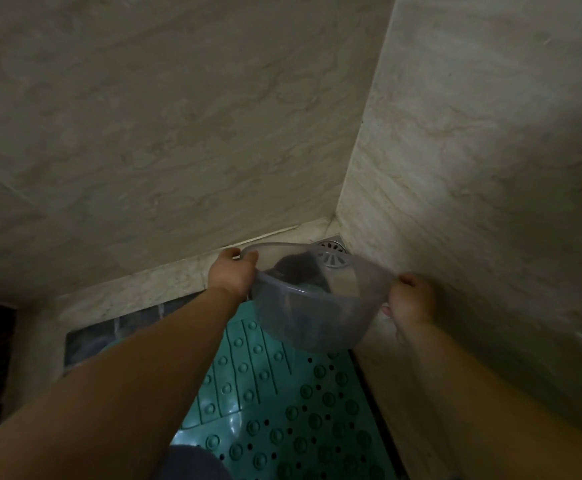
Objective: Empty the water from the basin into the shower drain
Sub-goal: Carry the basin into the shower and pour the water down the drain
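A clear plastic basin (312,313) hangs tilted away from me, its far rim dipped toward the floor corner. My left hand (232,273) grips the rim on the left side. On the right side my right hand (410,299) holds the opposite rim. A round metal shower drain (332,253) with slotted openings sits in the corner just beyond the far rim, partly seen through the plastic. Whether water is in the basin or flowing out, I cannot tell.
Beige marble-patterned walls (178,133) meet in the corner behind the drain. A teal anti-slip mat (282,410) with bumps and holes covers the floor below the basin. A raised tiled ledge (137,292) runs along the left wall, with dark floor tiles beside the mat.
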